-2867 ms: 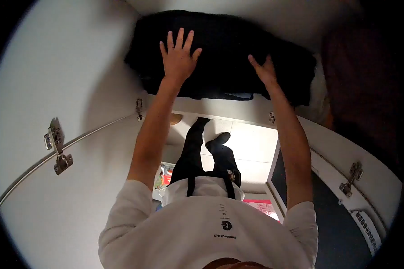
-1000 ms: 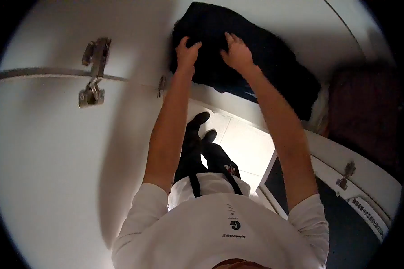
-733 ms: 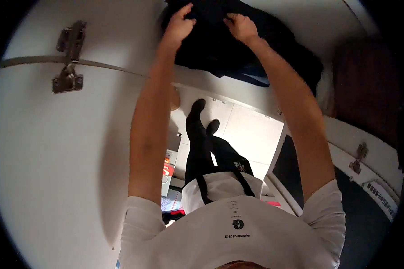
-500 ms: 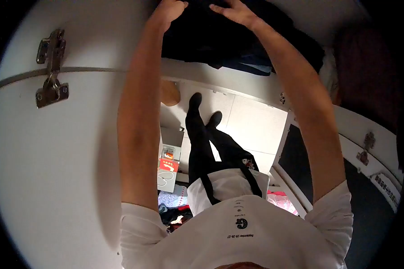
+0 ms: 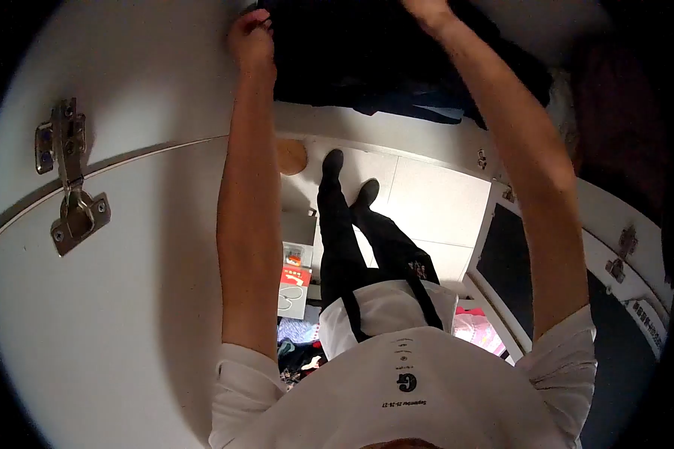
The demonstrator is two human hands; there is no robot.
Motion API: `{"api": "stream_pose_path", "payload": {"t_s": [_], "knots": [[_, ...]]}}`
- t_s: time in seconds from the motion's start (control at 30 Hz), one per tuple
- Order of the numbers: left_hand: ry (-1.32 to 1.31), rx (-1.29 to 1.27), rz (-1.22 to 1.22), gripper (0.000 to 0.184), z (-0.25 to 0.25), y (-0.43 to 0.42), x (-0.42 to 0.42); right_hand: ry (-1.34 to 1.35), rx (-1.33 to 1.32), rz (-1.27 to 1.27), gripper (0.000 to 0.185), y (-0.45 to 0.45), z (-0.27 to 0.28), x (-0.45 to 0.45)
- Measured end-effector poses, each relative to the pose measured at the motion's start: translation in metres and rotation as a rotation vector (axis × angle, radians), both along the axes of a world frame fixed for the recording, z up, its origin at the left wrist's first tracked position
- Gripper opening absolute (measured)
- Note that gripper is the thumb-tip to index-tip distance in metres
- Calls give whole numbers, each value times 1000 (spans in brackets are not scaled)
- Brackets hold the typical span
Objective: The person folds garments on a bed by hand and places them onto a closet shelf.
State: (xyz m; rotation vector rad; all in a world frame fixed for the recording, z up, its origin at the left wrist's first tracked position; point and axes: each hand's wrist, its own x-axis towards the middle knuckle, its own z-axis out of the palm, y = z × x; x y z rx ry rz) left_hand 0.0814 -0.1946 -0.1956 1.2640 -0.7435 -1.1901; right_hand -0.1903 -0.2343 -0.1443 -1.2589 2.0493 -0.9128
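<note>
Black cloth (image 5: 352,63) lies on the shelf (image 5: 397,133) in our head view. Our left hand (image 5: 252,41) curls at its left side; whether it pinches cloth we cannot tell, nor for our right hand (image 5: 429,10), cropped above. We judge the step as handling cloth; next calls for a sure edge grip.
</note>
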Motion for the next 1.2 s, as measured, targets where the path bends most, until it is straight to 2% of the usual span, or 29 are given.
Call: {"api": "stream_pose_path", "payload": {"t_s": [0.07, 0.1, 0.17, 0.2, 0.27, 0.3, 0.4, 0.5, 0.6, 0.63, 0.67, 0.7, 0.73, 0.77, 0.8, 0.83, 0.87, 0.9, 1.0, 1.07, 1.13, 1.17, 1.2], "knots": [[-62, -43, -23, 21, -21, 5, 4, -155, 116, -145, 51, 21, 43, 5], [-98, -67, -36, 24, -26, 5, 5, -271, 86, -170, 51, 30, 55, 4], [-154, 19, -62, 21, -10, 10, -3, -507, 20, -218, 53, 40, 72, -3], [-180, 63, -75, 19, -4, 13, -5, -573, -16, -157, 53, 41, 71, -8], [-368, -9, -47, 23, -3, 13, -10, -702, -91, -36, 53, 44, 67, -25], [-460, -45, -35, 25, -5, 12, -12, -722, -94, -66, 51, 41, 64, -31], [-506, 0, 3, 23, -14, 8, -12, -746, -174, 2, 45, 39, 54, -42], [-693, -255, 81, 19, -49, -4, -8, -687, -196, 105, 38, 47, 63, -44], [-543, -328, -47, 16, -31, -4, -23, -57, -319, 136, 32, 21, -11, -82], [-520, -335, -85, 15, -23, -2, -29, 213, -386, 396, 23, 12, -40, -106], [-490, -342, -135, 15, -17, 1, -34, -293, -626, 568, 19, 23, -13, -66], [-451, -353, -199, 14, -7, 5, -44, 168, -420, 457, 16, 53, 35, -32], [-298, -246, -244, 16, 10, 17, -52, 305, -77, 564, 22, 56, 36, -25], [-150, -138, -293, 19, 25, 31, -58, 498, 18, 731, 34, 68, 38, -1], [19, 44, -245, 22, 31, 42, -67, 616, -148, 755, 35, 76, 9, 13], [169, 233, -187, 25, 31, 49, -71, 725, -175, 835, 44, 83, -3, 23], [299, 275, -252, 29, 15, 50, -60, 785, -236, 804, 46, 99, -3, 30], [423, 320, -314, 34, -9, 53, -52, 741, -252, 809, 47, 108, 0, 30], [399, 297, -319, 36, -48, 69, -63, 676, -426, 732, 46, 115, -5, 17], [355, 301, -567, 36, -56, 80, -70, 648, -316, 795, 42, 100, 32, 36], [129, 70, -842, 40, -77, 91, -88, 532, -370, 876, 39, 91, 46, 65], [-77, -150, -989, 44, -95, 105, -90, 532, -222, 1004, 37, 86, 47, 85], [-112, -213, -1064, 45, -89, 114, -97, 521, -67, 1136, 36, 88, 52, 95]]}}
